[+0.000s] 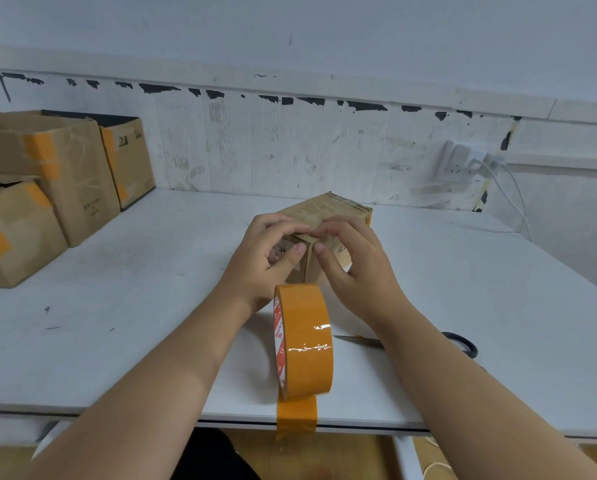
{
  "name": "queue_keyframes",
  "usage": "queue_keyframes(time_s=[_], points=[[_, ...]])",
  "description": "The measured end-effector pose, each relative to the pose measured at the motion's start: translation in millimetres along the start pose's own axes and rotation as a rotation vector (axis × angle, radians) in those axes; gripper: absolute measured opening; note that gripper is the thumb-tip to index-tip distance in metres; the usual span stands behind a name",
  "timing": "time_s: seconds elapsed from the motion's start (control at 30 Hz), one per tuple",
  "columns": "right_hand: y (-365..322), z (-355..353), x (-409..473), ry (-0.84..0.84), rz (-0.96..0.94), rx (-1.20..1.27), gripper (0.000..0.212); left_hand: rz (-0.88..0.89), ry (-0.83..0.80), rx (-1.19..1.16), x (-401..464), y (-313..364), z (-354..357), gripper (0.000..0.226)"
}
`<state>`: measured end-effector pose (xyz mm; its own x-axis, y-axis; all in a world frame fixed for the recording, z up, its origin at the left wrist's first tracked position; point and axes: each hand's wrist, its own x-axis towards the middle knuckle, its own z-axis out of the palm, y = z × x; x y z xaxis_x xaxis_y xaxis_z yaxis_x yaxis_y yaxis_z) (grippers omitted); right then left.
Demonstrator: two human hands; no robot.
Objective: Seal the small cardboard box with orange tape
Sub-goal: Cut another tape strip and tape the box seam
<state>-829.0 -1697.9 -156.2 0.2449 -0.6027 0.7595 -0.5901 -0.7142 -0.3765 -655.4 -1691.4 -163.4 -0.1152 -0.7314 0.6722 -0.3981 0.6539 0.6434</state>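
Note:
The small cardboard box (pixel 338 209) sits mid-table, a near corner turned toward me. My left hand (pixel 265 258) grips its near left side, fingers curled over the top edge and thumb on the front face. My right hand (pixel 352 261) grips the near right side the same way. The fingertips of both hands meet on the top edge. A roll of orange tape (pixel 305 341) stands on edge just in front of the box, between my forearms. Its loose end (pixel 297 415) is stuck down over the table's front edge.
Black-handled scissors (pixel 461 342) lie behind my right forearm, blades pointing left. Three larger cardboard boxes (pixel 65 174) with orange tape patches are stacked at the far left. A wall socket with a white cable (pixel 463 161) is at the back right. The white table (pixel 134 306) ends near me.

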Motion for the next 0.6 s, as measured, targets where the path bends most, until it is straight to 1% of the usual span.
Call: queue_keyframes(time_s=[0.1,0.27,0.4,0.6], points=[[-0.9,-0.3,0.3,0.0,0.007,0.015,0.017,0.003,0.016,-0.037,1.4,-1.7,0.9,0.022],[-4.0,0.3,1.3,0.007,0.045,0.035,0.015,-0.006,0.028,-0.104,5.7,-2.5,3.7,0.027],[-3.8,-1.2,0.4,-0.02,0.062,0.064,0.016,0.023,0.04,-0.115,4.8,-2.7,3.9,0.032],[-4.0,-0.3,0.8,-0.022,0.067,0.07,0.017,0.009,0.059,-0.098,5.8,-2.2,8.1,0.026]])
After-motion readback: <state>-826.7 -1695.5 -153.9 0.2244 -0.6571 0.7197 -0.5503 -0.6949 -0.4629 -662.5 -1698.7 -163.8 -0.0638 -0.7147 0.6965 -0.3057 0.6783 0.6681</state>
